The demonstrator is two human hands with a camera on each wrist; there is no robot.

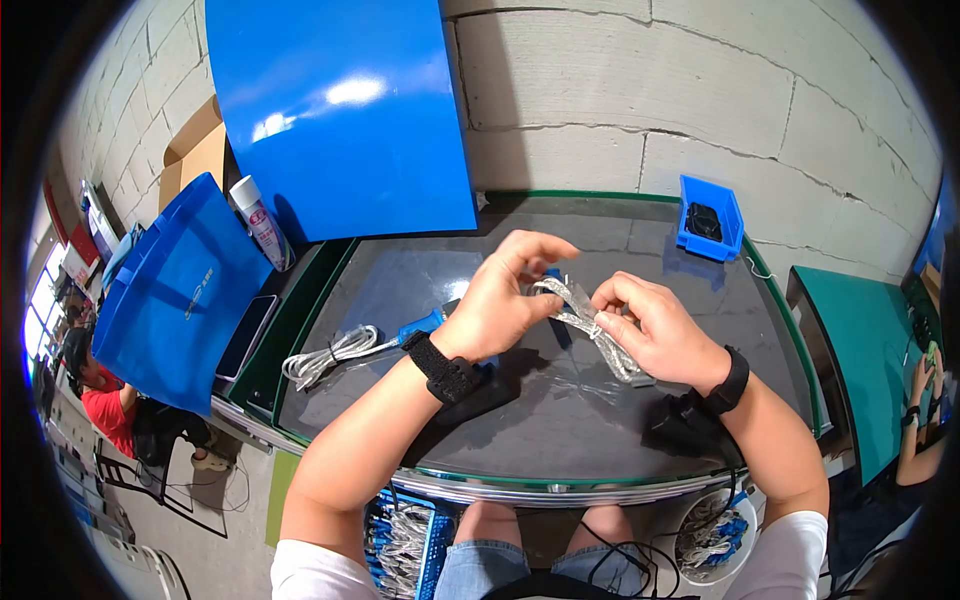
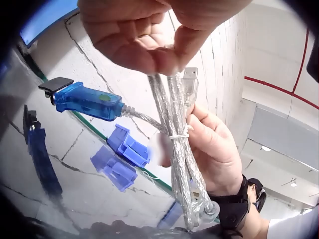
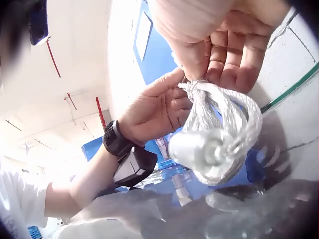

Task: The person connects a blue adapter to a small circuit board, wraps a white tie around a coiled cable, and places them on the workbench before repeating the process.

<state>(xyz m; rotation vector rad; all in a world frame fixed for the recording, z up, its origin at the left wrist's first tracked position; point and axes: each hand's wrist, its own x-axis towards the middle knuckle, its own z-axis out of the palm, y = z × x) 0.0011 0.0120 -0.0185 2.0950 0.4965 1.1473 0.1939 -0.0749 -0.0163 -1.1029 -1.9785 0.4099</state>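
Note:
A coiled silver USB cable (image 1: 618, 358) is held up over the dark tabletop between both hands. My left hand (image 1: 500, 305) pinches the loops at one end between thumb and fingers. Farther along the bundle, my right hand (image 1: 658, 325) pinches the thin white tie (image 2: 179, 134) wrapped around its middle. In the left wrist view, the cable's translucent blue connector (image 2: 92, 102) sticks out sideways, and its USB plug (image 2: 190, 82) points up beside the strands. A clear cylindrical lump (image 3: 197, 149) sits on the cable near the right wrist camera.
Left on the table lies another silver cable bundle (image 1: 335, 355) with a blue connector (image 1: 425, 325). A blue bin (image 1: 735, 215) stands at the back right. Spray can (image 1: 262, 225) and blue bag (image 1: 185, 285) flank the left side. Below the front edge are a blue basket (image 1: 440, 545) and white bucket (image 1: 748, 550) of cables.

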